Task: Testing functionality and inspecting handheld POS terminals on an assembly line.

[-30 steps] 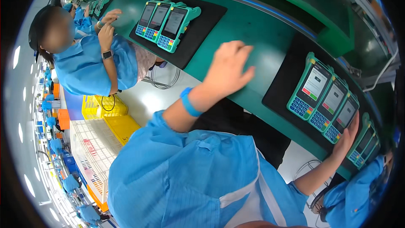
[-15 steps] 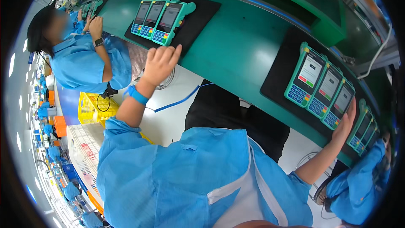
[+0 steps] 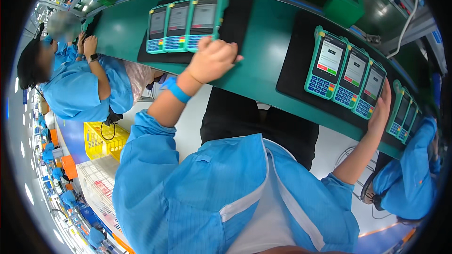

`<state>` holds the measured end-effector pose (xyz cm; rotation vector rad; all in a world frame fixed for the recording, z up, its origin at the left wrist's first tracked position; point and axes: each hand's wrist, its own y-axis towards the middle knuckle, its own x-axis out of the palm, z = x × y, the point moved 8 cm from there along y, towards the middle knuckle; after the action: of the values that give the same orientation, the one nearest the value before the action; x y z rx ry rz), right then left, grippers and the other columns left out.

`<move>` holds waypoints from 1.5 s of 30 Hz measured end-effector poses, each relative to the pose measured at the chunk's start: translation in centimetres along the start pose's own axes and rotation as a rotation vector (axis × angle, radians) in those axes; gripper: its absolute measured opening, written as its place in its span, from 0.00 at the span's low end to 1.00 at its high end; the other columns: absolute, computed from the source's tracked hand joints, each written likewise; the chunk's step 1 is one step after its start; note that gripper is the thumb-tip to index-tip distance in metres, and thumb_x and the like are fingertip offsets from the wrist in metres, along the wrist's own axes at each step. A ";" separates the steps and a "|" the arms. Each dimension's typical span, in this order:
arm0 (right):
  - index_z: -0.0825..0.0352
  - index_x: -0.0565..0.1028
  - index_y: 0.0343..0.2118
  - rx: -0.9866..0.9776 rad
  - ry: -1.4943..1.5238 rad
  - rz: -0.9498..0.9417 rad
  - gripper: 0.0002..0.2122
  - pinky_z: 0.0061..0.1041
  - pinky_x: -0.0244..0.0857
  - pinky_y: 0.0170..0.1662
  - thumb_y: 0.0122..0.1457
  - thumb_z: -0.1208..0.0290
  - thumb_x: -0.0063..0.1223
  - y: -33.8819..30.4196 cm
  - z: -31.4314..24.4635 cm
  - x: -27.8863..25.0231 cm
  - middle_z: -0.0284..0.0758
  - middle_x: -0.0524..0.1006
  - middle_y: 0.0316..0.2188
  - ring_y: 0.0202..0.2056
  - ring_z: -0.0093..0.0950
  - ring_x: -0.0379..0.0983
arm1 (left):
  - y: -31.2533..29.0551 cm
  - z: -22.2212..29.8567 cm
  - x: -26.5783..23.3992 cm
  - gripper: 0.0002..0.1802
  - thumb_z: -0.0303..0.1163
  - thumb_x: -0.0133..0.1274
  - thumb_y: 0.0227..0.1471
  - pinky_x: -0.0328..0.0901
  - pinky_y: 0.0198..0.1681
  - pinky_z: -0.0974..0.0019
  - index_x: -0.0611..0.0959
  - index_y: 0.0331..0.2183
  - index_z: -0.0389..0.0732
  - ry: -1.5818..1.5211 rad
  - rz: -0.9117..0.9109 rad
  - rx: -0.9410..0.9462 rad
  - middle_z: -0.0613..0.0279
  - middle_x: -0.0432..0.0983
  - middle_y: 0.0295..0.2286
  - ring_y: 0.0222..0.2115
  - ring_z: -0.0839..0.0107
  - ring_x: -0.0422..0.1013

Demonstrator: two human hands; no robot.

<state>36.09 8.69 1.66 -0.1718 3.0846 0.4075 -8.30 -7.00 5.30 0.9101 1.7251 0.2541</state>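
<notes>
On a black mat to the left, three teal-cased handheld payment terminals (image 3: 177, 26) lie side by side, screens lit. My left hand (image 3: 214, 59) hovers over the lower right corner of this group, fingers loosely bent, thumb apart, nothing visible in it; whether a fingertip touches a keypad is hidden. A second row of three such terminals (image 3: 347, 71) lies on the right mat, screens bright with red and green buttons. Beside the rightmost one rests my right hand (image 3: 380, 106), fingers stretched along its side; its thumb is not clearly visible.
Both black mats (image 3: 294, 80) lie on a long green bench (image 3: 263, 56), with a green shelf (image 3: 339, 7) behind. More terminals (image 3: 401, 115) lie farther right, near a co-worker's sleeve (image 3: 409, 174). Another person (image 3: 82, 84) sits at left. A yellow crate (image 3: 101, 143) stands on the floor.
My left hand has moved right and its fingers have curled more. My right hand stays beside the right terminals. The whole view has shifted and turned slightly.
</notes>
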 end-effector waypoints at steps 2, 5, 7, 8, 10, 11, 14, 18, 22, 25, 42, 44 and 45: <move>0.74 0.56 0.63 -0.002 -0.020 0.007 0.34 0.36 0.33 0.68 0.53 0.65 0.48 0.1 0.0 0.0 0.46 0.55 0.65 0.68 0.37 0.44 | 1.0 3.0 -0.5 0.09 0.39 0.59 0.45 0.53 0.50 0.57 0.81 0.28 0.45 -0.051 0.047 0.086 0.72 0.70 0.29 0.31 0.76 0.67; 0.75 0.56 0.63 -0.010 -0.033 0.005 0.34 0.36 0.34 0.68 0.54 0.64 0.48 0.1 0.0 0.0 0.46 0.55 0.65 0.68 0.38 0.44 | 2.3 5.6 -1.4 0.20 0.40 0.64 0.40 0.55 0.41 0.60 0.82 0.35 0.41 -0.159 0.117 0.138 0.72 0.66 0.29 0.31 0.75 0.67; 0.76 0.56 0.62 -0.020 -0.044 0.012 0.34 0.36 0.34 0.68 0.54 0.64 0.48 0.1 0.0 -0.1 0.47 0.55 0.65 0.67 0.38 0.45 | 3.1 7.0 -1.6 0.19 0.40 0.64 0.40 0.55 0.42 0.61 0.82 0.34 0.41 -0.222 0.118 0.144 0.70 0.67 0.30 0.31 0.75 0.67; 0.75 0.56 0.62 -0.018 -0.032 0.002 0.34 0.36 0.34 0.68 0.54 0.62 0.49 0.2 0.1 -0.1 0.46 0.56 0.65 0.67 0.37 0.45 | 3.3 7.6 -1.7 0.18 0.40 0.64 0.40 0.56 0.42 0.61 0.82 0.34 0.41 -0.244 0.127 0.151 0.70 0.68 0.31 0.31 0.74 0.67; 0.75 0.56 0.62 -0.048 -0.053 -0.006 0.35 0.34 0.34 0.68 0.55 0.59 0.51 0.2 0.1 -0.2 0.45 0.56 0.65 0.67 0.36 0.45 | 3.7 8.9 -1.6 0.17 0.42 0.63 0.42 0.56 0.44 0.61 0.82 0.32 0.41 -0.262 0.109 0.204 0.67 0.70 0.34 0.31 0.74 0.67; 0.75 0.56 0.62 -0.036 -0.041 -0.007 0.35 0.34 0.34 0.68 0.55 0.59 0.51 0.3 0.4 -0.3 0.45 0.56 0.64 0.67 0.36 0.45 | 3.8 9.1 -1.3 0.18 0.44 0.62 0.43 0.56 0.44 0.61 0.82 0.31 0.41 -0.275 0.064 0.186 0.67 0.71 0.34 0.31 0.74 0.67; 0.75 0.57 0.62 -0.044 -0.066 0.012 0.35 0.34 0.34 0.68 0.56 0.58 0.51 0.4 0.8 -0.8 0.45 0.57 0.64 0.67 0.36 0.46 | 3.9 9.4 -0.8 0.22 0.52 0.56 0.47 0.55 0.44 0.59 0.82 0.32 0.42 -0.366 -0.072 0.145 0.67 0.71 0.33 0.32 0.73 0.67; 0.76 0.56 0.62 -0.052 -0.073 0.014 0.35 0.36 0.35 0.68 0.55 0.60 0.50 0.4 1.1 -1.2 0.47 0.56 0.64 0.67 0.38 0.46 | 2.7 7.7 -3.1 0.19 0.47 0.54 0.49 0.54 0.43 0.59 0.84 0.38 0.44 -0.432 0.012 0.018 0.68 0.71 0.31 0.33 0.70 0.67; 0.76 0.56 0.62 -0.051 -0.055 0.012 0.35 0.35 0.35 0.68 0.56 0.58 0.50 0.4 0.9 -1.4 0.47 0.56 0.64 0.67 0.38 0.47 | -1.2 -0.7 -3.5 0.18 0.39 0.56 0.47 0.52 0.45 0.58 0.83 0.42 0.48 -0.261 0.070 -0.467 0.66 0.72 0.35 0.39 0.65 0.66; 0.76 0.56 0.62 -0.046 -0.057 -0.001 0.35 0.35 0.35 0.68 0.56 0.58 0.49 0.4 0.6 -1.2 0.46 0.56 0.64 0.67 0.37 0.47 | -5.0 -5.8 -3.3 0.18 0.36 0.52 0.51 0.52 0.51 0.54 0.82 0.44 0.45 -0.156 0.142 -0.719 0.57 0.71 0.44 0.47 0.58 0.64; 0.77 0.56 0.61 -0.036 -0.123 0.040 0.36 0.34 0.32 0.69 0.56 0.57 0.49 0.1 -0.6 -0.7 0.48 0.56 0.64 0.68 0.38 0.45 | -4.7 -6.9 -3.7 0.26 0.40 0.52 0.47 0.45 0.59 0.47 0.77 0.48 0.39 -0.226 0.130 -0.635 0.45 0.60 0.56 0.58 0.45 0.53; 0.77 0.57 0.61 -0.042 -0.124 0.039 0.35 0.34 0.31 0.69 0.56 0.58 0.49 0.1 -0.6 -0.7 0.48 0.56 0.64 0.68 0.38 0.45 | -3.0 -5.3 -3.7 0.27 0.40 0.55 0.43 0.46 0.58 0.48 0.79 0.47 0.41 -0.260 0.148 -0.573 0.48 0.64 0.54 0.57 0.47 0.56; 0.78 0.57 0.61 -0.050 -0.132 0.041 0.35 0.34 0.31 0.69 0.56 0.58 0.48 0.1 -0.6 -0.7 0.48 0.56 0.64 0.68 0.38 0.45 | -2.3 -4.1 -3.8 0.27 0.40 0.56 0.41 0.47 0.58 0.49 0.79 0.46 0.42 -0.258 0.132 -0.540 0.49 0.65 0.53 0.56 0.48 0.57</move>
<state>36.77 8.72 2.30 -0.0790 2.9547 0.4770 -12.65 -10.01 8.20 0.6219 1.2662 0.6282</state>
